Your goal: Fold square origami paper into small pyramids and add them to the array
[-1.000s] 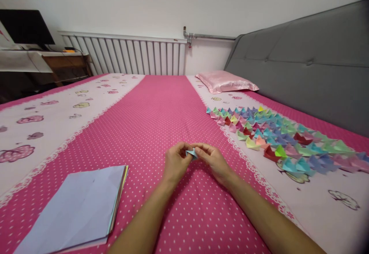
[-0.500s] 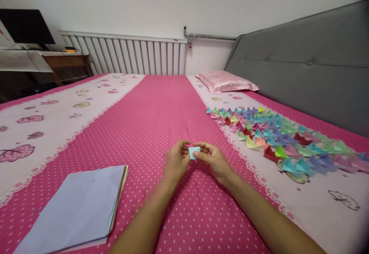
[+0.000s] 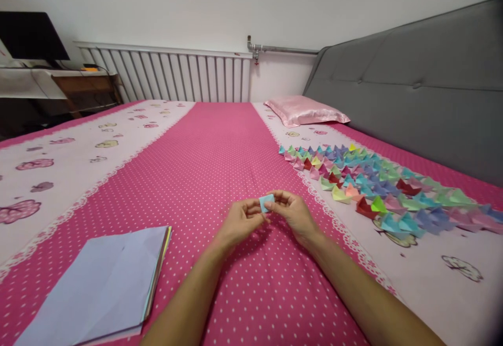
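Note:
A small folded square of light blue paper (image 3: 266, 203) is held up between my two hands, just above the bed. My right hand (image 3: 293, 212) pinches it, thumb on the near face and fingers behind. At its left edge, my left hand (image 3: 241, 220) has curled fingers against the paper, with the thumb lower down, below the square. To the right, several rows of small folded paper boats (image 3: 379, 188) in many colours stand on the bedspread. A stack of coloured paper sheets (image 3: 106, 283), pale lilac on top, lies to the left of my left forearm.
The pink dotted bedspread (image 3: 212, 152) spreads beneath everything. A pink pillow (image 3: 306, 110) lies at the far right against the grey headboard (image 3: 412, 84). Beyond the bed are a white radiator (image 3: 165, 73) and, at far left, a desk (image 3: 84, 86) with a monitor (image 3: 31, 36).
My left thumb has moved down from beside the paper, and the left fingers have straightened somewhat. The paper square has risen slightly and tilted in my right hand. The view has shifted a little.

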`<state>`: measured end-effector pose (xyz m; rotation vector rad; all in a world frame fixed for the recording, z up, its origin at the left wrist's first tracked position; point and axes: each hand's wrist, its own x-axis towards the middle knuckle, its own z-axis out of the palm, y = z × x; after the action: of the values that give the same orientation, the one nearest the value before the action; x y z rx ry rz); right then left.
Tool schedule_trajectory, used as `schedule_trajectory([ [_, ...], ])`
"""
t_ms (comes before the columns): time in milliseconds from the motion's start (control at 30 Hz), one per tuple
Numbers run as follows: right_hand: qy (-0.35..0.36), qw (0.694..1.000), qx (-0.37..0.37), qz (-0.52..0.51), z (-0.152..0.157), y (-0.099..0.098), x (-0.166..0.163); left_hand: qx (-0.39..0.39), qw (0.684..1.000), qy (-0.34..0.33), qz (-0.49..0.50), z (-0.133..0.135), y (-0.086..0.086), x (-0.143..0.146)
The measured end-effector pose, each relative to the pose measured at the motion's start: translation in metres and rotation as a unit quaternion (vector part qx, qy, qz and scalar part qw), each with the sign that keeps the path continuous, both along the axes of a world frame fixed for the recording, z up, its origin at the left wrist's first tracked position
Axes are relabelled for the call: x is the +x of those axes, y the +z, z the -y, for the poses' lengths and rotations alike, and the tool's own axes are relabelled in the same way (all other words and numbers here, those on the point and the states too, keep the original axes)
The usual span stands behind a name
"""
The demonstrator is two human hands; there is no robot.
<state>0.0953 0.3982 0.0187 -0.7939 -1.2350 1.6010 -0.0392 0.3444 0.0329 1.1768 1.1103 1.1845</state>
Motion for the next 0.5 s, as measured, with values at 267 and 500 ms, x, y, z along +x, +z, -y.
schedule_trajectory([
  [267,0.003,0.998,0.04,0.039,0.003,0.002,-0.002,0.031,0.997,0.054,-0.042,-0.006,-0.016,-0.004],
  [500,-0.005,0.997,0.077,0.027,0.003,0.002,0.001,0.062,0.996,0.042,-0.048,-0.003,-0.007,-0.001],
])
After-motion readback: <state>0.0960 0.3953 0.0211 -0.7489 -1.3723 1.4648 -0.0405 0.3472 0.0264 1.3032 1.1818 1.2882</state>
